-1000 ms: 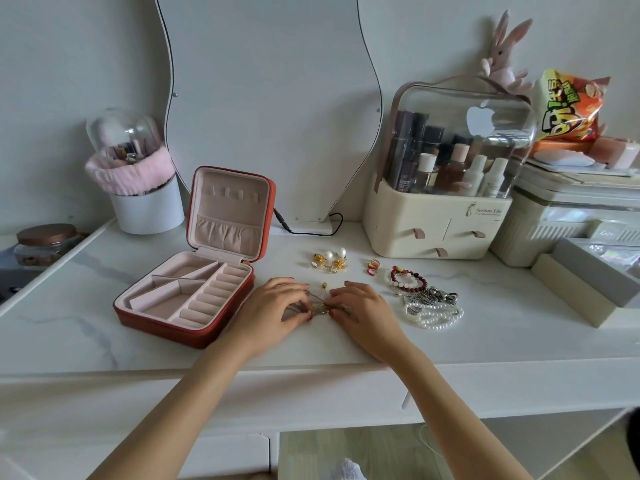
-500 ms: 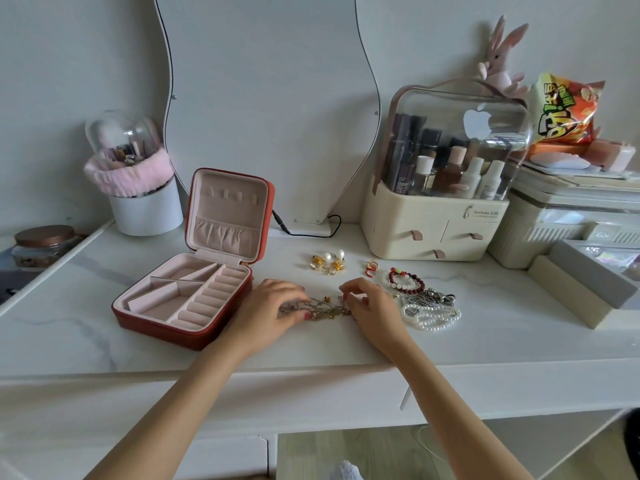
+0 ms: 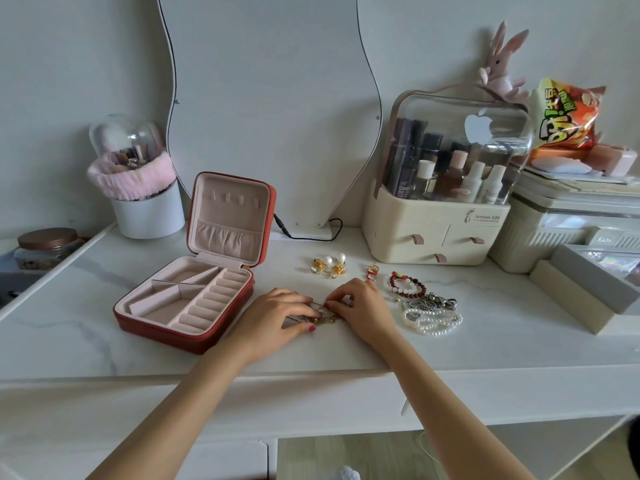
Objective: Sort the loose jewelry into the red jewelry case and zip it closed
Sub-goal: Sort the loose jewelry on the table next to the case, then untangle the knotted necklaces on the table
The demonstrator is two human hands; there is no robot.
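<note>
Both my left hand [image 3: 277, 315] & right hand [image 3: 360, 308] pinch the gold chain [image 3: 323, 317]. It's light, limp, tangle-prone, so I'd grab it bunched.

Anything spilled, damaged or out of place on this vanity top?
Nothing looks spilled or damaged. The red jewelry case lies open, its compartments empty. Both hands pinch a gold chain bunched on the tabletop. One oddity: a snack bag perched on the storage boxes at the right.
</note>
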